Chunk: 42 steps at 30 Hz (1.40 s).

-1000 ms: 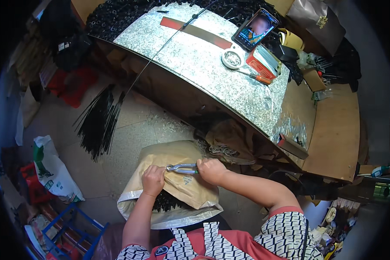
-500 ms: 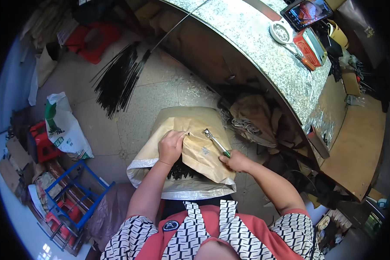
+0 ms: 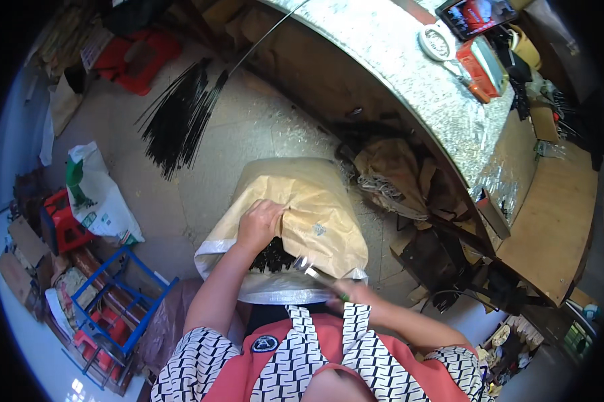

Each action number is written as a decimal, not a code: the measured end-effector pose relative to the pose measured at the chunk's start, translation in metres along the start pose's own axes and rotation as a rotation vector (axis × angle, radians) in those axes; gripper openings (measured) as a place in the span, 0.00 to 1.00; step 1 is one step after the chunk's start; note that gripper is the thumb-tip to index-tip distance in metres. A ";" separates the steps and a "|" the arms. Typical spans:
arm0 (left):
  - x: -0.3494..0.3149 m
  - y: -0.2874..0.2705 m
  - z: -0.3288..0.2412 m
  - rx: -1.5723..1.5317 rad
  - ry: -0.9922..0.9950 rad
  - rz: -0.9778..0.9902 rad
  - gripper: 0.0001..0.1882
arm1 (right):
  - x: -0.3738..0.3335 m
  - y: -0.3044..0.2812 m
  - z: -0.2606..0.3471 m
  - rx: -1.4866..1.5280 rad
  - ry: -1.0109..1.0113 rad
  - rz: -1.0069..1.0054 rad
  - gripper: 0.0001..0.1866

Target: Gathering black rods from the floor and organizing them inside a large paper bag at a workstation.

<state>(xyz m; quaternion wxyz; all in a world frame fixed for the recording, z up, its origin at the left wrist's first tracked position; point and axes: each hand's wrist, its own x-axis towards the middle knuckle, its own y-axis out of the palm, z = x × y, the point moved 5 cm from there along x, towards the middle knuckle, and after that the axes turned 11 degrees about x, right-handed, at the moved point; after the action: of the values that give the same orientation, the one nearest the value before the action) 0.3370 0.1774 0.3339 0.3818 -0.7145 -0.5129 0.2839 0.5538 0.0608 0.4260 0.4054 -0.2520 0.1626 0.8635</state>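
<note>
A large brown paper sack (image 3: 329, 194) with a white woven rim lies in front of me, its mouth toward my body. My left hand (image 3: 258, 224) is closed on the upper fold of the mouth and pinches it. Inside the opening, many thin black pieces (image 3: 272, 258) show; their kind is unclear. Close to the sack's right front corner, my right hand (image 3: 354, 293) grips a ratchet wrench (image 3: 309, 268) with a shiny metal head and a green handle. Its head is over the opening, and motion blurs both hand and tool.
Black rods (image 3: 185, 120) hang fanned out at the far left. A speckled worktop (image 3: 409, 74) curves along the right, bearing a phone (image 3: 475, 15) and a red box (image 3: 481, 63). Left stand a blue metal frame (image 3: 117, 295), a white bag (image 3: 101, 194) and red stools (image 3: 138, 60).
My right hand has drawn the ratchet wrench back toward my body, from above the sack's top to its mouth. My left hand keeps its hold on the fold.
</note>
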 end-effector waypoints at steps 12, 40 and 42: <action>0.007 0.008 -0.017 0.127 0.104 0.198 0.12 | 0.022 -0.063 -0.051 -0.511 -0.109 -0.243 0.10; -0.184 0.047 -0.057 0.225 0.076 0.271 0.28 | 0.066 -0.115 -0.049 -0.620 -0.251 -0.351 0.16; -0.165 0.059 -0.042 0.264 0.150 0.273 0.38 | 0.067 -0.114 -0.049 -0.630 -0.270 -0.356 0.16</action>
<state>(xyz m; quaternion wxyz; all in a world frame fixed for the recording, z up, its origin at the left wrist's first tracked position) 0.3493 -0.0002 0.3101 0.4673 -0.7404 -0.3396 0.3437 0.6216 0.1490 0.3386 0.4694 -0.2724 -0.2120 0.8127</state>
